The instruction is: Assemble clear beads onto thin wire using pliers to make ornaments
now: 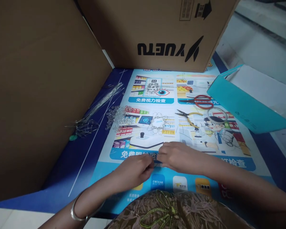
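Bare fingertips of the left hand (136,170) and right hand (175,156) meet, pinched together on something too small to make out, over the printed blue poster mat (157,178). At 12 o'clock from them lies a silver wire-and-bead flower (158,123); yellow-handled pliers (188,118) sit at 1 o'clock.

Both forearms reach in from the bottom edge, the left from seven o'clock, the right from four o'clock, and meet near the middle. The left hand (137,170) lies knuckles up with fingers curled inward, thumb side toward two o'clock. The right hand (175,157) faces it, fingertips pinched together; the two hands touch at the fingertips.
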The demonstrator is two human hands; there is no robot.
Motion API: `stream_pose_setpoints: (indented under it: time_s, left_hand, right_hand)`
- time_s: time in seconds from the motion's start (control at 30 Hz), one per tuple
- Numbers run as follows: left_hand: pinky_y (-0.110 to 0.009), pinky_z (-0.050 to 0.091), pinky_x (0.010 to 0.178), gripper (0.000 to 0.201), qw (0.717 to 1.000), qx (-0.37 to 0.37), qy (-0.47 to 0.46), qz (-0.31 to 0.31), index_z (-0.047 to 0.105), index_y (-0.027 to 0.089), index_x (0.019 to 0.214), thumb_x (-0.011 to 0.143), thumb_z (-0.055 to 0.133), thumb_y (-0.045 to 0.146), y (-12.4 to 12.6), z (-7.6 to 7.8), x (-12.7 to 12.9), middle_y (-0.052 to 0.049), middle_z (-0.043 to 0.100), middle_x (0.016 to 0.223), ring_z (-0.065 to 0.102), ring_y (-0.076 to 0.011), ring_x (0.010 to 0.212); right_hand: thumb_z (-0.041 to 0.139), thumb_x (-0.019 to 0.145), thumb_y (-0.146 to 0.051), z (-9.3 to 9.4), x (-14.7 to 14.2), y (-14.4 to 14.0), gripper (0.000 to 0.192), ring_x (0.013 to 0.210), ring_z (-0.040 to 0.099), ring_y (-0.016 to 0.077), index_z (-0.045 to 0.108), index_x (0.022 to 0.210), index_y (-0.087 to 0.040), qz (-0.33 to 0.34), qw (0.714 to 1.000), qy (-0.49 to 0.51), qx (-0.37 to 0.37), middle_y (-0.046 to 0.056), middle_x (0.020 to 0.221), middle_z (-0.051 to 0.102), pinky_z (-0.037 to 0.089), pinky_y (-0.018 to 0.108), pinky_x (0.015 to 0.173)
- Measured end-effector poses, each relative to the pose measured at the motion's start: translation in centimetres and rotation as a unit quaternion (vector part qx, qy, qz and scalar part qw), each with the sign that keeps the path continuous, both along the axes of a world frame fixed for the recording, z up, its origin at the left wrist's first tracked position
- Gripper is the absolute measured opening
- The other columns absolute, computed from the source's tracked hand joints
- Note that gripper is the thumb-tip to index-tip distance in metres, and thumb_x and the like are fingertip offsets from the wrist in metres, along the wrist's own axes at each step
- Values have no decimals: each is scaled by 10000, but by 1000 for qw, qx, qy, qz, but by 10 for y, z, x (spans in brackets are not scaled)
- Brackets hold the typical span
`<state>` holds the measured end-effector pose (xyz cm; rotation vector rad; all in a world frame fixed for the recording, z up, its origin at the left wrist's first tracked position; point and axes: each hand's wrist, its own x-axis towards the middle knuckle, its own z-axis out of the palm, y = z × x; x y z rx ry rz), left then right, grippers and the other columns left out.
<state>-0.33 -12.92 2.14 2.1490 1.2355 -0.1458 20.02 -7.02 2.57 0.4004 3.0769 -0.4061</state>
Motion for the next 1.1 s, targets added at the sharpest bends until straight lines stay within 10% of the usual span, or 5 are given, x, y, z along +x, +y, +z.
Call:
stream_pose_setpoints:
  time_s: [0.57,0.83,1.1]
  left_hand:
    - [-256,285,535,216,993,56,86,64,564,173,733,854,401,246,5,-4,-9,-48,628,756,573,-182,669]
    - [-224,387,601,294,997,49,-48,35,605,171,783,899,361,287,14,11,-12,-40,632,761,571,-146,685]
    - [-280,402,562,157,973,201,101,-53,575,150,793,793,430,89,36,9,6,-61,604,752,564,-188,639]
  right_hand:
    - [496,751,-79,-11,-45,-23,116,646,499,205,603,726,-119,103,982,-80,139,112,693,592,271,307,484]
    - [524,754,-187,2,-26,6,133,677,552,174,588,870,-170,-49,997,-60,4,48,809,640,297,286,529]
    - [472,791,-184,-4,-11,25,145,613,504,121,581,696,-199,-153,986,-51,-44,1,673,608,220,249,502]
